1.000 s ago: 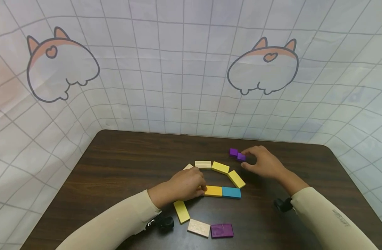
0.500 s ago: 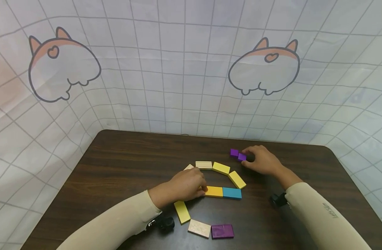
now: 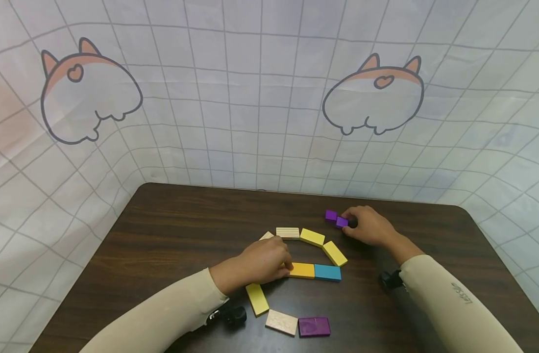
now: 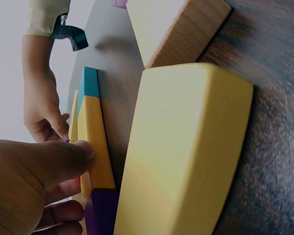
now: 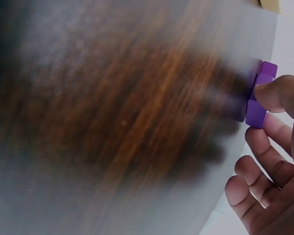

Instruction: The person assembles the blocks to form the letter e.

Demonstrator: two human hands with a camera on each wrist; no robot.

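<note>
In the head view my left hand [image 3: 262, 260] is at the left end of an orange block [image 3: 302, 270], part of a straight row with a blue block [image 3: 327, 272]. The left wrist view shows its thumb against the orange block's side, fingers curled on the far side, and a dark purple block [image 4: 101, 211] beyond the orange one's near end. At the back right my right hand [image 3: 368, 226] pinches a small purple block [image 3: 342, 222] between thumb and index finger; another purple block [image 3: 331, 215] touches it. The other right fingers hang loosely curled in the right wrist view.
Yellow blocks [image 3: 312, 238] and a ridged wooden block [image 3: 287, 233] curve behind the row. In front lie a yellow block [image 3: 257, 299], a plain wooden block [image 3: 281, 322] and a dark purple block [image 3: 314, 327]. A patterned cloth [image 3: 234, 122] hangs behind the dark table [image 3: 185, 211].
My right hand has shifted slightly left and its fingers have closed in on the small purple block; the right forearm has swung left. My left hand holds its place.
</note>
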